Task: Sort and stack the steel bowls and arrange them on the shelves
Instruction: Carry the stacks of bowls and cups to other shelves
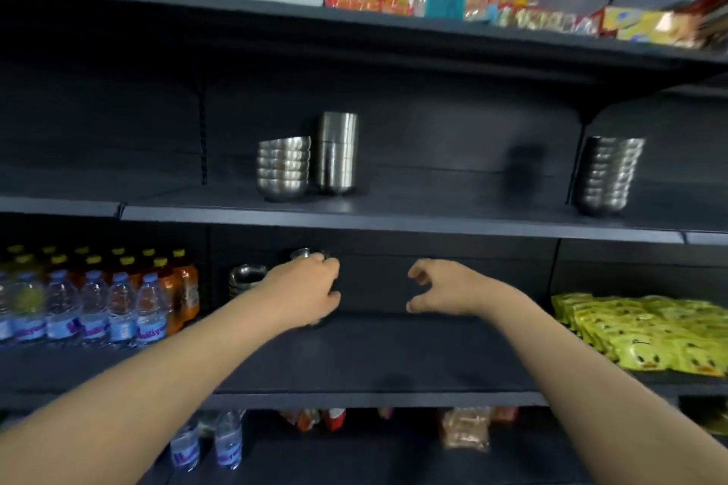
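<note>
Left hand: the left hand (305, 289) reaches into the lower dark grey metal shelf (374, 394), its fingers curled around a small shiny steel cup or bowl (302, 254); only the rim shows above the knuckles, so how firm the hold is cannot be told.
Right hand: the right hand (441, 287) hovers over the same shelf, well apart from the left, fingers and thumb half open in a claw, with nothing in it.
Bowls by the hands: a short stack of rounded steel bowls (246, 278) stands at the back of the lower shelf, just beside the left wrist, on its outer side.
Upper shelf: on the middle dark grey shelf (394, 222), above both hands, stands a five-high stack of steel bowls (283, 169), touching or just beside a taller column of straight-sided steel tumblers (337, 152).
Far right: a taller stack of nested steel bowls (606, 175) stands near the right end of the middle shelf, well apart from both hands.
Neighbours: clear plastic water bottles (94, 307) to the left of the lower shelf, yellow sachets (646, 331) to its right.
</note>
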